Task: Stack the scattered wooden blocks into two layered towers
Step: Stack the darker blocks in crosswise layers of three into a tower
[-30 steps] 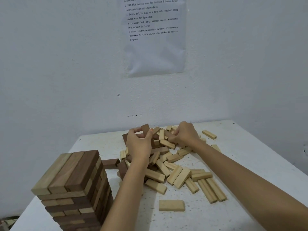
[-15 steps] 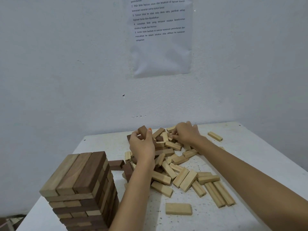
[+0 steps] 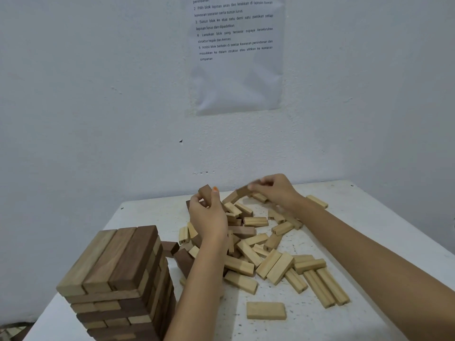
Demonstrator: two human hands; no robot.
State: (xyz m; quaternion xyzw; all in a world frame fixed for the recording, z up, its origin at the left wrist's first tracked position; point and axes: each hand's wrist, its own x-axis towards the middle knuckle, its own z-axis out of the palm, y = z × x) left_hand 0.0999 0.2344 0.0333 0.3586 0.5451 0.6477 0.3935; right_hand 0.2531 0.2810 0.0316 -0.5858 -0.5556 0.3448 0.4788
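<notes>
A white counter [image 3: 369, 203], its top speckled with small dark flecks, stands against a pale bluish wall [image 3: 98, 94]. On the wall above it hangs a sheet of paper [image 3: 237, 77] printed with numbered lines of text, its lower part blank and slightly wrinkled. A small dark speck [image 3: 181, 141] marks the wall below the sheet.

Forearms [image 3: 197, 291] bare; left hand [image 3: 208, 217] thumbnail [image 3: 215, 189] looks painted orange, possibly polish.

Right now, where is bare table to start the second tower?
Bare table lies behind the tower toward the wall, and along the front strip around the lone flat block. The loose pile crowds the middle.
</notes>
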